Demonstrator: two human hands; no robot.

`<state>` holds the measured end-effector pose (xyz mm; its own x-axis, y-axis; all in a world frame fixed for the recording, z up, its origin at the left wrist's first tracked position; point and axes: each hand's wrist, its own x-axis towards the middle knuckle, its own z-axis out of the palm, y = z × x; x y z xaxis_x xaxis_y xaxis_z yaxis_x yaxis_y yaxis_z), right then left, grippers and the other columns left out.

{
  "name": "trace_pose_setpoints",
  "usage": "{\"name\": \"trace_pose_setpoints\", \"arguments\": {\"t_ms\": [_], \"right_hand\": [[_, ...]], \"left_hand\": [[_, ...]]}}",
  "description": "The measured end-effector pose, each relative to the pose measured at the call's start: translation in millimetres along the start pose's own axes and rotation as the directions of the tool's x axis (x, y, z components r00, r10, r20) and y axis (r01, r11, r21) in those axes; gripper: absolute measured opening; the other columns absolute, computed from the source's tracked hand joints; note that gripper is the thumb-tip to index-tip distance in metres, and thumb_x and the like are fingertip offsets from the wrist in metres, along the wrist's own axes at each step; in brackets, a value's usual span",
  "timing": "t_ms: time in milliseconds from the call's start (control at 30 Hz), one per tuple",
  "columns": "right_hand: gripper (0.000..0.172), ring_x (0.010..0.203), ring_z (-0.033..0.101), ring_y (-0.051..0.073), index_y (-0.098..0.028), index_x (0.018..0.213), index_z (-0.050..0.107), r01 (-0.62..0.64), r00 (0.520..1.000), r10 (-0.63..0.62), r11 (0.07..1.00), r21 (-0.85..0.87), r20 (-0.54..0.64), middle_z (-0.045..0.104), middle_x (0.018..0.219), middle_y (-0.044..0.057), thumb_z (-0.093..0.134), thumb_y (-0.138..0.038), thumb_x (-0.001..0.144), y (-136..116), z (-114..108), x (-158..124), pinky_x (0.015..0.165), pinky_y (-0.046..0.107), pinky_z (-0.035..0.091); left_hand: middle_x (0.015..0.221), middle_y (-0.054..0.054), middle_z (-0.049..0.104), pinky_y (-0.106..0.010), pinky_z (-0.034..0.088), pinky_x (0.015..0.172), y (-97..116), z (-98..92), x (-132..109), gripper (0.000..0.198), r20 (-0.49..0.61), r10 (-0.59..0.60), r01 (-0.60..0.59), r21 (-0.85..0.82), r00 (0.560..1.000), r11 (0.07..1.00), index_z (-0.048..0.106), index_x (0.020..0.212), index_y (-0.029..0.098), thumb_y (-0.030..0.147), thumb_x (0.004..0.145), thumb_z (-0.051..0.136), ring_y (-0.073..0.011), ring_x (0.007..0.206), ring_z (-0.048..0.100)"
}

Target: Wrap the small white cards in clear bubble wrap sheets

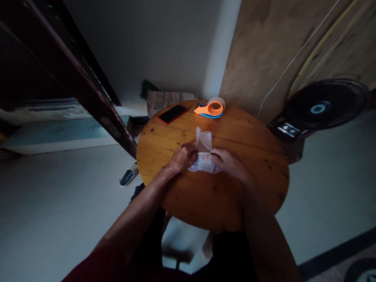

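Note:
On the round wooden table [252, 137] lies a piece of clear bubble wrap [204, 165], with a flap standing up on its far side. A pale item with small red marks shows at its middle; its kind I cannot make out. My left hand [184, 156] grips the left edge of the wrap with curled fingers. From the other side my right hand [228, 161] pinches the wrap's right edge. Beyond the wrap, near the far rim, rests an orange tape dispenser [209, 109] with a roll of tape.
A red-edged phone [172, 114] lies at the table's far left. Behind the rim is a printed sack [167, 98]. A black fan [320, 105] stands to the right, and a slipper [128, 176] lies on the floor at left.

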<state>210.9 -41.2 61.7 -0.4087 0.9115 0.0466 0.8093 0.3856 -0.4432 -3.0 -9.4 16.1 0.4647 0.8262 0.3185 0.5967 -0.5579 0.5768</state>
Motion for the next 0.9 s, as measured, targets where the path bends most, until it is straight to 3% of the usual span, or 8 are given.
{"name": "trace_pose_setpoints", "arguments": {"t_ms": [900], "right_hand": [[0.025, 0.082, 0.059, 0.017, -0.021, 0.087, 0.064, -0.012, 1.000, 0.012, 1.000, 0.016, -0.007, 0.066, 0.090, 0.004, 0.043, -0.033, 0.094, -1.6, -0.5, -1.5, 0.073, 0.027, 0.040]], "left_hand": [[0.092, -0.006, 0.066, -0.030, 0.050, 0.079, 0.5, 0.0, 1.2, 0.021, 0.006, -0.018, 0.018, 0.007, 1.000, 1.000, 0.069, 0.094, 0.017, 0.015, 0.081, 0.053, -0.0171, 0.085, 0.062]]}}
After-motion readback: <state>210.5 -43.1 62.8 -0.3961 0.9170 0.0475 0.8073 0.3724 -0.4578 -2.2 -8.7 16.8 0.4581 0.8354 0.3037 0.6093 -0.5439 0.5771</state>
